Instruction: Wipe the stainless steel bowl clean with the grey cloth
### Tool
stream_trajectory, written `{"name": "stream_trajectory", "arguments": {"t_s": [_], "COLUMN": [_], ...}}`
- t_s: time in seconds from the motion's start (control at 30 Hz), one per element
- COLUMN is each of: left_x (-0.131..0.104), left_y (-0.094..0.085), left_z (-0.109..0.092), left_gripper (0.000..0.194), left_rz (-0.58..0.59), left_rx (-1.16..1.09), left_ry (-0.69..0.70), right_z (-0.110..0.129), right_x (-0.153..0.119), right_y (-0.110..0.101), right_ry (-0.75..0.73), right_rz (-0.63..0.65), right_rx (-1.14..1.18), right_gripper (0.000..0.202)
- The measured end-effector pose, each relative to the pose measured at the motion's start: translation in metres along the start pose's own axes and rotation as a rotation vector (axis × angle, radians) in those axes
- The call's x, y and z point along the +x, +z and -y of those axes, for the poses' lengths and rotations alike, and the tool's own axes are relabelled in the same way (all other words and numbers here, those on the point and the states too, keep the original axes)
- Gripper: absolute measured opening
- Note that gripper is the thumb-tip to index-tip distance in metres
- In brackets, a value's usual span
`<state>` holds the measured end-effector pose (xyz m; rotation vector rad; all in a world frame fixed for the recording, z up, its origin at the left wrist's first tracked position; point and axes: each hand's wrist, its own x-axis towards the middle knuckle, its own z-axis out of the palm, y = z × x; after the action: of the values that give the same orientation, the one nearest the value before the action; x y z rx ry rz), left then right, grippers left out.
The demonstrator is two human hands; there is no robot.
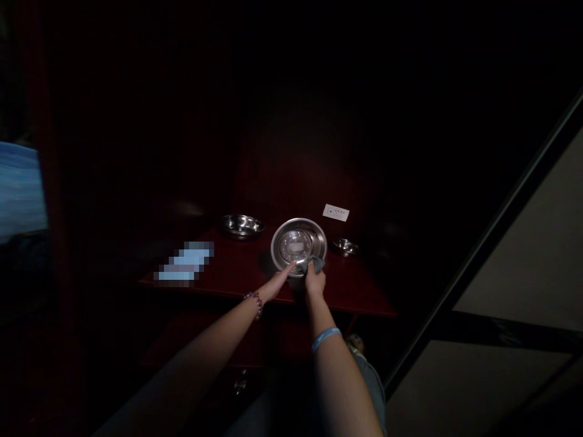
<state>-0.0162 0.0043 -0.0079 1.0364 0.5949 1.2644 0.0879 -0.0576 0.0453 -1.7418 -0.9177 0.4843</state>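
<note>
A round metal bowl (297, 233), tilted so its inside faces me, is held above the front part of a dark red shelf (228, 273). My left hand (276, 285) grips the bowl's lower left rim, its fingers partly hidden behind it. At the lower right rim, my right hand (315, 280) is closed on a grey-green cloth (317, 263), which touches the bowl. Another metal bowl (243, 226) rests on the shelf at the back left, and a smaller metal bowl (346, 247) sits to the right.
A white socket plate (336, 212) is on the back wall. On the shelf's left lies a blurred-out light blue item (184, 264). Dark panels stand at both sides, with a slanting edge at right. Below the shelf are a lower red surface and my leg.
</note>
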Motion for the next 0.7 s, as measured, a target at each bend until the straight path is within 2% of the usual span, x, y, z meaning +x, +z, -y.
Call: {"name": "stream_trajectory", "arguments": {"t_s": [0.13, 0.27, 0.33, 0.5, 0.6, 0.7], "left_x": [-0.005, -0.01, -0.011, -0.011, -0.007, -0.003], "left_y": [-0.001, -0.002, -0.002, -0.002, -0.004, -0.006], "left_z": [-0.005, -0.012, -0.013, -0.012, -0.009, -0.005], "left_gripper": [0.048, 0.048, 0.045, 0.042, 0.047, 0.053], "left_rz": [0.068, 0.034, 0.018, 0.047, 0.038, 0.044], "left_rx": [0.002, -0.012, -0.025, -0.021, 0.016, 0.064], "left_ry": [0.014, -0.012, 0.002, 0.0, 0.003, 0.009], "right_z": [0.011, 0.015, 0.015, 0.017, 0.018, 0.017], "right_x": [-0.002, -0.003, -0.002, 0.0, 0.0, 0.0], "right_y": [-0.025, -0.048, -0.057, -0.072, -0.074, -0.072], "right_ry": [-0.045, -0.088, -0.158, -0.407, -0.417, -0.348], "right_rz": [-0.106, -0.219, -0.254, -0.243, -0.236, -0.228], "right_rx": [-0.18, -0.276, -0.321, -0.456, -0.463, -0.404], "right_gripper": [0.051, 0.055, 0.056, 0.049, 0.048, 0.049]}}
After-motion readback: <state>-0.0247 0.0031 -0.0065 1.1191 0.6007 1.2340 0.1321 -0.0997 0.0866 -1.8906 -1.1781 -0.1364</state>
